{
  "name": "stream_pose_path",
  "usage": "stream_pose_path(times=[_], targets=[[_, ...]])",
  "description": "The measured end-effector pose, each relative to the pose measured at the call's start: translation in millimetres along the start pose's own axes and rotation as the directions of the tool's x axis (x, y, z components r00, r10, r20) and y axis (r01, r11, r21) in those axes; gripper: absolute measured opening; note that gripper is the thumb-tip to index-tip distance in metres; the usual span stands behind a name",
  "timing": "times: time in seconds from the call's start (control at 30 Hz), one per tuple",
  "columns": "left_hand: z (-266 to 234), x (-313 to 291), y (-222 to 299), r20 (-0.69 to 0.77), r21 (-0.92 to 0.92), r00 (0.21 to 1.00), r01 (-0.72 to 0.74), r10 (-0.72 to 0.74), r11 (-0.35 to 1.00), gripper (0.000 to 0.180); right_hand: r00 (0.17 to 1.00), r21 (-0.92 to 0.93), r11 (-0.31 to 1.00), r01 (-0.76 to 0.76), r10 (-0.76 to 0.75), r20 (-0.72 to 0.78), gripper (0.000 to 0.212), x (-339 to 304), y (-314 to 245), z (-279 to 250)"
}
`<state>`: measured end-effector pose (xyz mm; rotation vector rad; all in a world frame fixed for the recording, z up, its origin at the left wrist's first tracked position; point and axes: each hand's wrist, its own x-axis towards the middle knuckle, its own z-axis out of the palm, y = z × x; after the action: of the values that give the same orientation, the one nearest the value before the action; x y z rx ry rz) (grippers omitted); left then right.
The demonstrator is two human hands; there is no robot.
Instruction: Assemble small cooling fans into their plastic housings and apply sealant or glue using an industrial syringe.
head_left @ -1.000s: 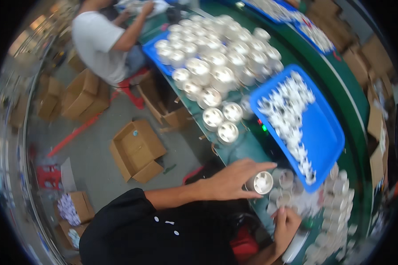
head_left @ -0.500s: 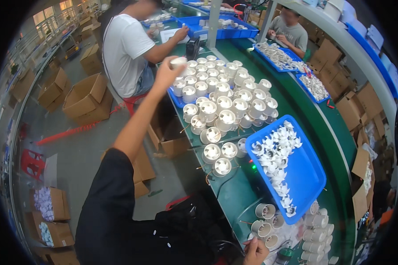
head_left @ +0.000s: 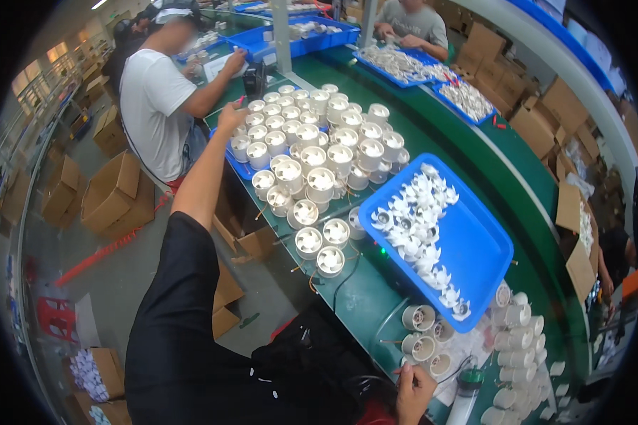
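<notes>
Fans (head_left: 320, 185), probably light, stiff, slippery; grip by sides. Left hand (head_left: 231, 117) near tray's (head_left: 244, 170) left edge, right hand (head_left: 414, 391) at tabletop's (head_left: 358, 310) near edge: both part-curled, hold unclear.

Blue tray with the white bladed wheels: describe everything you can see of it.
The blue tray looks like plastic: shallow, rectangular, round-cornered, with a raised rim. It sits slantwise over the green table, its underside hidden. White bladed wheels rest inside, mostly along its left side; blue floor shows at right.
</notes>
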<state>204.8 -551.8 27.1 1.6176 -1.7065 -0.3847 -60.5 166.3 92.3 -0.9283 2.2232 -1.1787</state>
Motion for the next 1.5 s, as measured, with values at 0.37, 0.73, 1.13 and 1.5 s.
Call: stream_pose_path(times=[0.37,0.73,1.13,1.5], targets=[[-91.5,-359.5,207.2,0.245,-0.453,0.888,-0.249,0.388,0.856,0.02,0.996,0.045,0.997,-0.061,0.064,-0.068,0.017,19.8,-6.9,-4.9],[-11.3,-550.1,263.0,0.564,-0.464,0.545,-0.412,0.62,0.785,0.065,1.0,0.009,1.0,0.012,-0.013,0.029,0.016,5.1,-7.1,-4.7],[0.8,-552.1,229.4,0.379,-0.62,0.684,-0.312,0.623,0.72,0.071,0.97,-0.082,0.967,0.241,-0.243,-0.019,0.018,126.1,-35.9,-47.7],[26.3,-563.2,209.7,0.148,-0.928,0.777,-0.105,0.612,0.357,0.07,0.98,-0.117,0.993,0.035,-0.057,-0.191,0.024,381.9,-15.9,12.3]])
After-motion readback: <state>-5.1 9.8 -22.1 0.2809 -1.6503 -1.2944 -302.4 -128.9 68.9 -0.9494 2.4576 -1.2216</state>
